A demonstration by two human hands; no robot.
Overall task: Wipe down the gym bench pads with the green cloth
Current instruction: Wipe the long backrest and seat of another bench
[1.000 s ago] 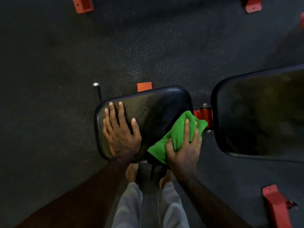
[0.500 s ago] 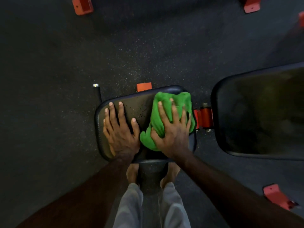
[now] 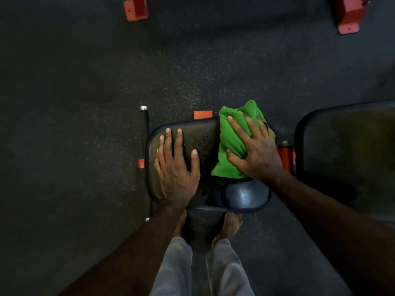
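Note:
A small black seat pad (image 3: 245, 197) of the gym bench sits below me, with a larger black back pad (image 3: 346, 159) to its right. The green cloth (image 3: 230, 144) lies bunched on the far right part of the seat pad and hangs a little past its far edge. My right hand (image 3: 256, 152) presses flat on the cloth with spread, straight fingers. My left hand (image 3: 175, 165) rests flat on the bare left half of the seat pad.
Red frame parts show between the two pads (image 3: 285, 154), behind the seat (image 3: 203, 114), and as feet at the top left (image 3: 136, 9) and top right (image 3: 350, 18). A black bar (image 3: 146, 133) runs left of the seat. My bare feet (image 3: 228, 227) stand on dark speckled floor.
My right hand has pushed the cloth from the seat pad's near right edge across to its far right corner. My left hand has stayed flat in the same spot.

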